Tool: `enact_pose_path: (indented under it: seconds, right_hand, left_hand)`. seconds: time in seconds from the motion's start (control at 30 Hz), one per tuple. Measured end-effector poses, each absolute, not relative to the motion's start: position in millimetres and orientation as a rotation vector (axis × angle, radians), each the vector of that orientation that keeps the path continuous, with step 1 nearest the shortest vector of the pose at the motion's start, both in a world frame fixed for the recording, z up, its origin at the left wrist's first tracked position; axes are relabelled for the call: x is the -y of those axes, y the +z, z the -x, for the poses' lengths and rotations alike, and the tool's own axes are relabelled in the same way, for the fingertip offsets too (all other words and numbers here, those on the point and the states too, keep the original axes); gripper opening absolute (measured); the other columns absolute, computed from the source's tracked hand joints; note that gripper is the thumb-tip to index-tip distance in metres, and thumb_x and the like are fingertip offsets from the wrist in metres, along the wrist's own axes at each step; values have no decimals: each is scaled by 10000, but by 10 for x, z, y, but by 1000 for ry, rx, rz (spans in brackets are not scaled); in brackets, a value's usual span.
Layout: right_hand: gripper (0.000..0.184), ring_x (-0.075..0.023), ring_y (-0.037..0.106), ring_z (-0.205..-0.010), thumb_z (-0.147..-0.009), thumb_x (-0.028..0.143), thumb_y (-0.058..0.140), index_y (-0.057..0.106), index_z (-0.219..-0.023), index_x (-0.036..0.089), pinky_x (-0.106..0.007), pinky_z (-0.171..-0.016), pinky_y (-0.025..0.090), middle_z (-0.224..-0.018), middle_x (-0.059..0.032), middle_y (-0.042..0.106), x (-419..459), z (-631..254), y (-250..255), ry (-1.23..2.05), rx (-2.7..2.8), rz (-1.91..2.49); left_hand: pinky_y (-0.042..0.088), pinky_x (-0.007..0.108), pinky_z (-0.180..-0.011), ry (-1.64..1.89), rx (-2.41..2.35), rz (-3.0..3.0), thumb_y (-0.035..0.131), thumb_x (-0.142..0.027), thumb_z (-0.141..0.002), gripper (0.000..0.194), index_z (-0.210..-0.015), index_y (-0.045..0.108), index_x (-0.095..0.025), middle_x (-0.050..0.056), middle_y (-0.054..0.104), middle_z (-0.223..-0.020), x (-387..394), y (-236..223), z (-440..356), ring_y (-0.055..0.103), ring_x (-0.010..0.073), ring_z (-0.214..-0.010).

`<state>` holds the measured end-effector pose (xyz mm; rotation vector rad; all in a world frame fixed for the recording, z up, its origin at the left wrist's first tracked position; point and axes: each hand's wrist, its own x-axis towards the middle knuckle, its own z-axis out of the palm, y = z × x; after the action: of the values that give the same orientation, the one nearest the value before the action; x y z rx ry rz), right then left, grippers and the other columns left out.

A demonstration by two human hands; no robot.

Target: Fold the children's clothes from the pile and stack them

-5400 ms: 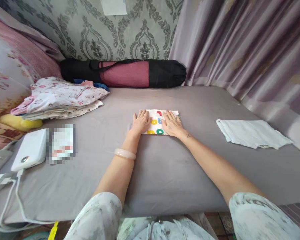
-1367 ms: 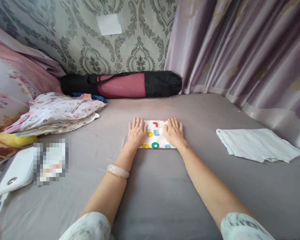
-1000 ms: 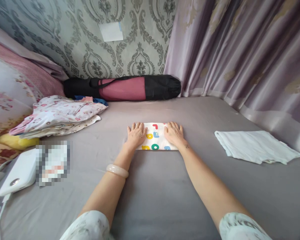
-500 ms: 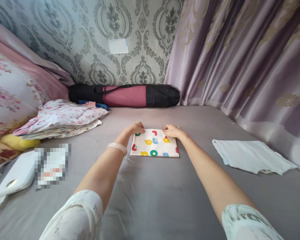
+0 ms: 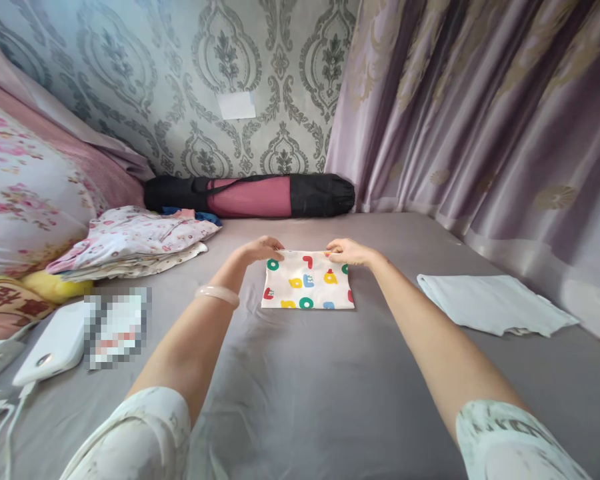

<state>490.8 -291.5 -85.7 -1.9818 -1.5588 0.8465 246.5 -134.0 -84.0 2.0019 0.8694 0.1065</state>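
Note:
A folded white cloth (image 5: 307, 283) printed with colourful letters lies on the grey bed sheet (image 5: 300, 393) in front of me. At its far left corner, my left hand (image 5: 261, 250) pinches the edge between thumb and fingers. My right hand (image 5: 349, 252) grips the same far edge near the right corner. That far edge looks slightly raised, while the near edge rests on the sheet. Part of the fingers of both hands is hidden behind the cloth.
A folded pale cloth (image 5: 497, 303) lies at the right. To the left are stacked clothes (image 5: 140, 237), a white power bank (image 5: 60, 343) with a cable and a blurred-out item (image 5: 117, 330). A rolled mat in a black bag (image 5: 250, 197) lies along the wall.
The far edge of the lettered cloth has come up a little in both hands. My left hand has shifted slightly left. The head view has tilted a little.

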Motion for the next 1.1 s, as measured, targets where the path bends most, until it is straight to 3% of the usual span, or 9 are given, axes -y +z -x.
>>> enact_pose_path:
  seconds: [0.17, 0.3, 0.4, 0.57, 0.77, 0.97, 1.1]
  right_hand:
    - [198, -169, 641, -815, -795, 251, 633, 707, -949, 151, -246, -706, 496, -911, -33, 721, 3089, -4925, -487, 797, 1675, 1833]
    - [200, -174, 629, -857, -848, 235, 557, 683, -982, 155, -255, -741, 476, -967, -47, 713, 3215, -4847, -241, 431, 1713, 1842]
    - [250, -181, 614, -893, -877, 180, 480, 647, -1064, 182, -269, -800, 438, -990, -46, 703, 3325, -4772, -254, 95, 1790, 1883]
    - [303, -205, 592, -958, -856, 85, 419, 621, -1054, 195, -328, -971, 354, -992, -65, 689, 3639, -4615, -725, -184, 1995, 1912]
    - [336, -191, 580, -1003, -867, 31, 343, 607, -996, 194, -351, -1067, 264, -1039, -76, 680, 4023, -4366, -1193, -159, 2154, 1868]
    - [370, -203, 556, -1049, -847, 7, 344, 604, -1029, 199, -326, -975, 338, -1104, -86, 654, 4121, -4299, -1277, -3, 2185, 1921]
    - [476, -199, 521, -1157, -738, -27, 391, 610, -1090, 207, -301, -956, 358, -1237, -66, 607, 4148, -4334, -1249, 146, 2195, 1933]
  left_hand:
    - [489, 243, -711, 181, -708, -2111, 650, -247, -686, 208, -867, 677, -147, 34, 711, -840, 1432, -469, -2378, 639, 155, -778]
    - [495, 269, -728, 527, -685, -2286, 570, -226, -746, 239, -944, 662, -128, 44, 696, -839, 1562, -227, -2379, 626, 156, -769]
    - [474, 321, -868, 725, -698, -2510, 503, -187, -769, 252, -957, 668, -154, 31, 701, -872, 1696, -224, -2332, 626, 169, -827]
    - [204, 446, -1144, 651, -634, -2781, 398, -85, -765, 380, -1025, 644, -214, -2, 713, -933, 1974, -712, -2107, 644, 145, -863]
    - [153, 411, -1164, 461, -426, -2907, 337, -41, -782, 449, -1078, 610, -241, 25, 687, -1115, 2325, -1221, -1815, 588, 145, -1115]
    - [129, 437, -1164, 228, -452, -2928, 344, 9, -725, 528, -1120, 596, -233, 46, 653, -1231, 2491, -1245, -1726, 554, 152, -1188]
    - [75, 487, -1171, 63, -464, -2884, 363, 31, -644, 618, -1137, 598, -258, 27, 601, -1329, 2474, -1229, -1676, 509, 162, -1258]
